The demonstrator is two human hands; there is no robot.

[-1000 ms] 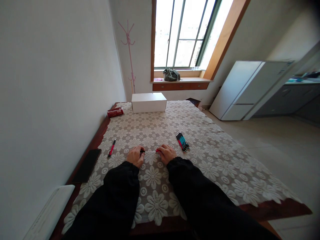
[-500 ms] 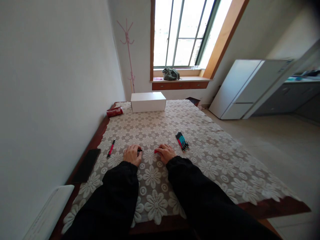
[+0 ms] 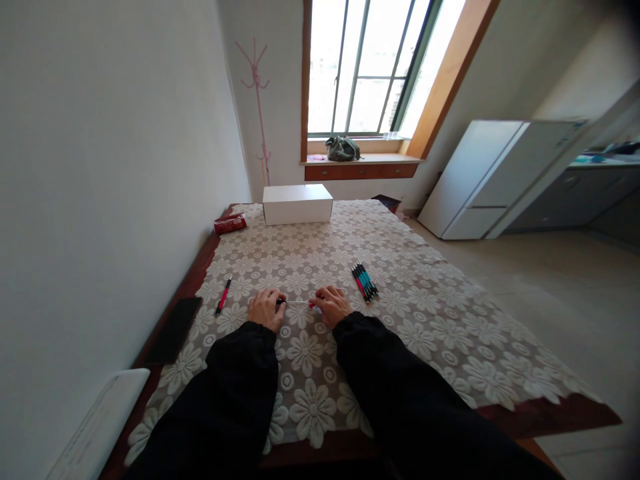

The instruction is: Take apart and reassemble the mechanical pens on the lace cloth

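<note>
Both hands rest low over the lace tablecloth, a short gap between them. My left hand (image 3: pixel 266 310) is closed on a black pen part (image 3: pixel 281 301) that pokes out past the fingertips. My right hand (image 3: pixel 331 305) pinches a red pen barrel (image 3: pixel 313 304), mostly covered by the fingers. A thin whitish refill (image 3: pixel 297 302) spans the gap from the black part to the red one. Left of my hands lies a red and black pen (image 3: pixel 223 296). To the right, several pens (image 3: pixel 365 282), red and teal with black ends, lie side by side.
A white box (image 3: pixel 297 205) stands at the table's far end, with a red packet (image 3: pixel 231 223) to its left. Along the left edge are a dark flat pad (image 3: pixel 175 330) and a white device (image 3: pixel 100 423). The lace tablecloth (image 3: pixel 430 307) covers the table.
My hands stay in almost the same place. The red barrel sits at a slightly different tilt in my right fingers, and the thin refill between the hands shows a little more clearly.
</note>
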